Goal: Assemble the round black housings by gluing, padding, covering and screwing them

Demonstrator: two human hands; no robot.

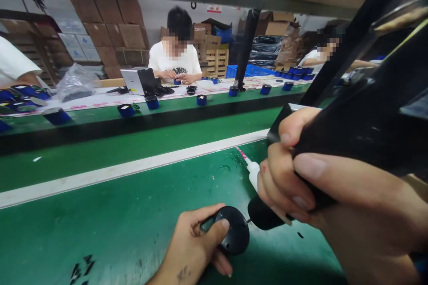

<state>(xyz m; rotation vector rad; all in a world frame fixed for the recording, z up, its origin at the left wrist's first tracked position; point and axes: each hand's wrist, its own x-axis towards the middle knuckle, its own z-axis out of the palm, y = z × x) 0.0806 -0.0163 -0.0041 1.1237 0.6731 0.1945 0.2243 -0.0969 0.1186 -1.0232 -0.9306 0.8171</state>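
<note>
Black plastic under the tool: the round part (236, 229) looks to be in mid-fastening, not finished.
It lies on the green mat (100, 222) near the front edge, pinned by the left hand (194, 245), with the thumb curled over its top and the fingers wrapped beneath. The right hand (301, 178) is clenched round the power driver (368, 129), whose bit meets the part's right rim. Whether a screw is seated there I cannot tell, so the driving seems to be the step left. A white bottle (253, 171) shows just behind; blue parts (201, 99) sit well apart on the far belt by a co-worker (175, 60).
</note>
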